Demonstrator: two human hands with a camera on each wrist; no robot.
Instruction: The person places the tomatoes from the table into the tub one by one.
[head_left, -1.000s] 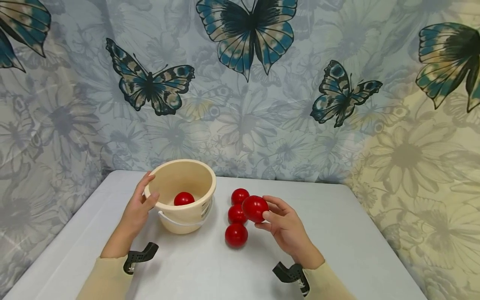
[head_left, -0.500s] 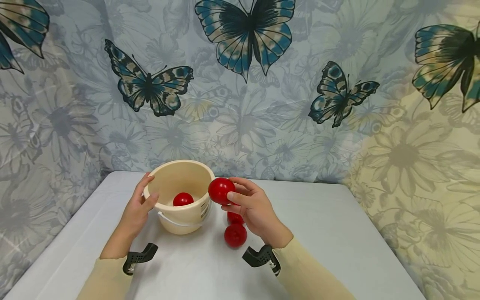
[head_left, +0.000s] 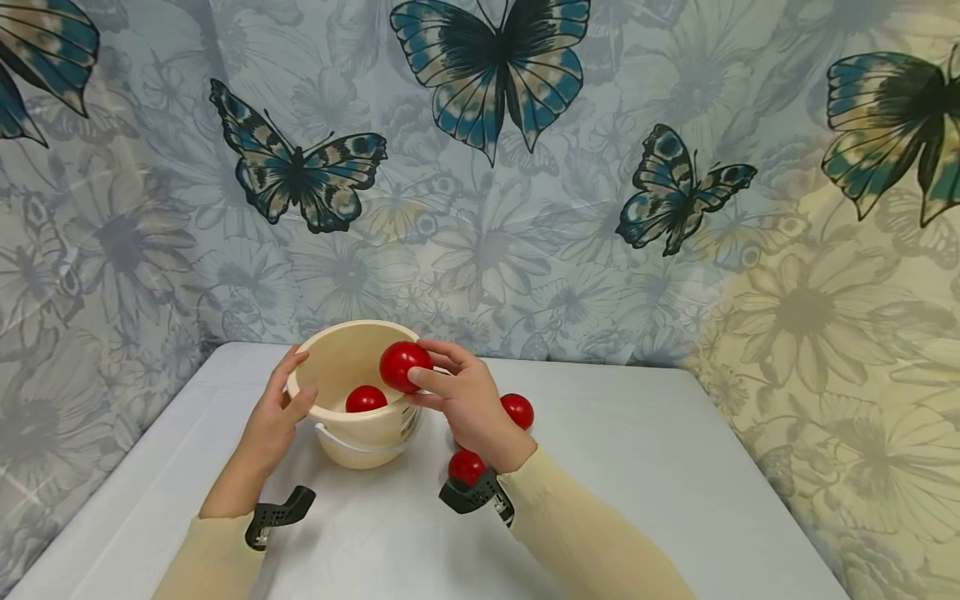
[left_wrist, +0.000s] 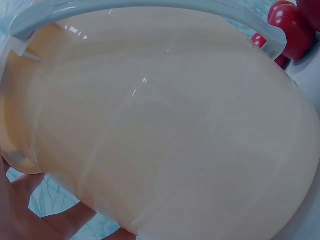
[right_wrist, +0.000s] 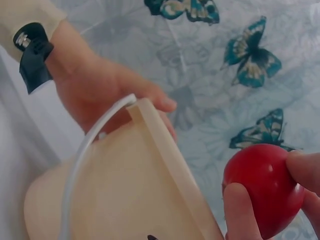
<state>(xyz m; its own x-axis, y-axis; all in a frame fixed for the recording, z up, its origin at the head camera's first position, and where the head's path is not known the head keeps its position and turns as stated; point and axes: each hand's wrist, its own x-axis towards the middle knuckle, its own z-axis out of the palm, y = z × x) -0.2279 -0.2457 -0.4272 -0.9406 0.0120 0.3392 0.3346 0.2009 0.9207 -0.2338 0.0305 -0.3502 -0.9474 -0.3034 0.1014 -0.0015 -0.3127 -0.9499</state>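
Observation:
A cream bucket (head_left: 352, 433) with a pale handle (left_wrist: 150, 6) stands left of centre. My left hand (head_left: 276, 417) holds its left side, thumb by the rim and fingers spread along the wall. One red ball (head_left: 366, 399) lies inside. In my right hand (head_left: 467, 398), a second shiny red ball (right_wrist: 264, 190) is pinched between thumb and fingers. That ball overlaps the right part of the bucket's mouth in the head view and shows just beyond the rim in the right wrist view.
On the white table (head_left: 637, 467), one red ball (head_left: 517, 411) sits right of my right hand. Another red ball (head_left: 467, 467) is partly covered by the wrist camera (head_left: 468, 493). A butterfly-print cloth (head_left: 487, 250) hangs behind the table.
My right hand has carried its ball leftward from above the row of balls to the bucket's mouth. One table ball now shows farther right. The left hand and bucket stay in place.

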